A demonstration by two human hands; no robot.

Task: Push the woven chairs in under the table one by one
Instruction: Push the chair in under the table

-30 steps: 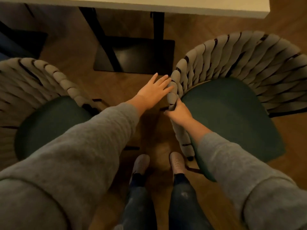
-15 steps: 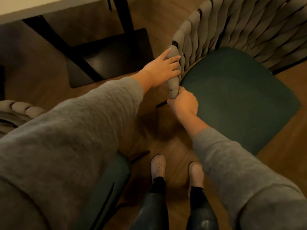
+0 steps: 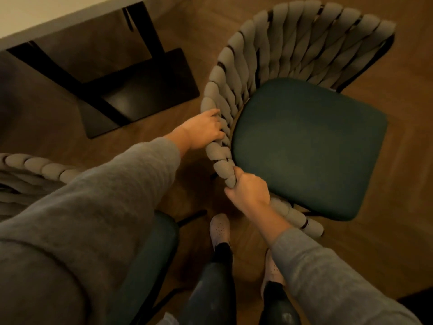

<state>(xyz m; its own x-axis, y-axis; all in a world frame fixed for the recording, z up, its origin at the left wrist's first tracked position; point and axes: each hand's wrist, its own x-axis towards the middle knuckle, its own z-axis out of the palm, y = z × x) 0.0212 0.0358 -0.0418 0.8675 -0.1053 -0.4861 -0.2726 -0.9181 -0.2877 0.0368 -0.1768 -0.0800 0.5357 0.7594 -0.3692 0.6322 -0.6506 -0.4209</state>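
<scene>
A woven chair [image 3: 304, 141] with a grey braided back and dark green seat stands on the wood floor at the right, out from the table [image 3: 46, 17] at the top left. My left hand [image 3: 203, 130] grips the braided rim on the chair's near left side, fingers curled over it. Lower down the same rim, my right hand [image 3: 248, 191] holds the braid in a closed fist. A second woven chair [image 3: 37, 170] sits at the lower left, partly hidden under my left sleeve.
The table's black legs and flat black base plate [image 3: 140, 90] stand on the floor just left of the held chair. My two feet [image 3: 220, 228] are on the floor between the chairs. Open wood floor lies to the right.
My left hand went from reaching with straight fingers to gripping the rim. The view has swung right, and the held chair now sits turned with its seat facing away from the table.
</scene>
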